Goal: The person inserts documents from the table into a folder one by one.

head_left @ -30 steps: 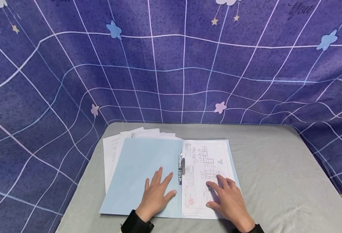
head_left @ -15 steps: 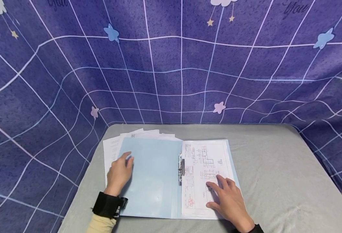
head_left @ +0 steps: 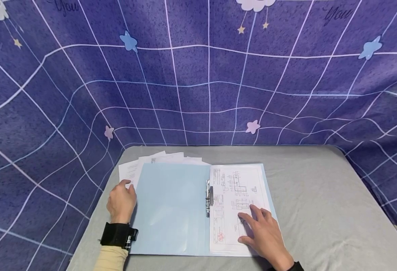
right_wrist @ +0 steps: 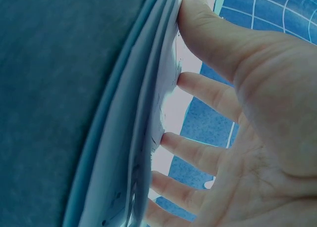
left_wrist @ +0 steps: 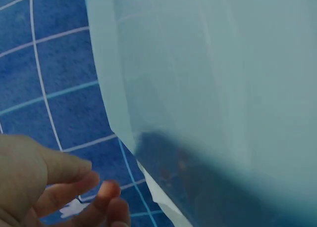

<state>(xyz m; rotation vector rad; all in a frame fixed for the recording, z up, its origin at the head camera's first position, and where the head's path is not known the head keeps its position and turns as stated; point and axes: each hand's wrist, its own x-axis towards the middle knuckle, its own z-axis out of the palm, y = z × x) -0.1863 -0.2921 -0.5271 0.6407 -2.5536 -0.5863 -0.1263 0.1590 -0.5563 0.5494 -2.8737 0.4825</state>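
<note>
A light blue file folder point(head_left: 171, 210) lies spread out on the table, a metal lever clip point(head_left: 209, 198) along its spine. On its right side sits a stack of sheets topped by a technical drawing point(head_left: 223, 222). My right hand point(head_left: 267, 236) rests its spread fingertips on that drawing; in the right wrist view the thumb and fingertips touch the top of the layered sheets point(right_wrist: 143, 118). My left hand point(head_left: 121, 202) is beside the folder's left edge, near loose white papers point(head_left: 129, 171) poking out from under it. The left wrist view shows its fingers point(left_wrist: 64, 167) loosely bent, apart from the cover, holding nothing.
A grey cloth covers the table point(head_left: 320, 203). Purple-blue curtain point(head_left: 185, 75) with white and blue grid lines and stars hangs behind and at both sides, close to the table's edges.
My left hand has lifted off the folder's left cover and moved left to beside its edge and the loose papers. My right hand has stayed on the drawing.
</note>
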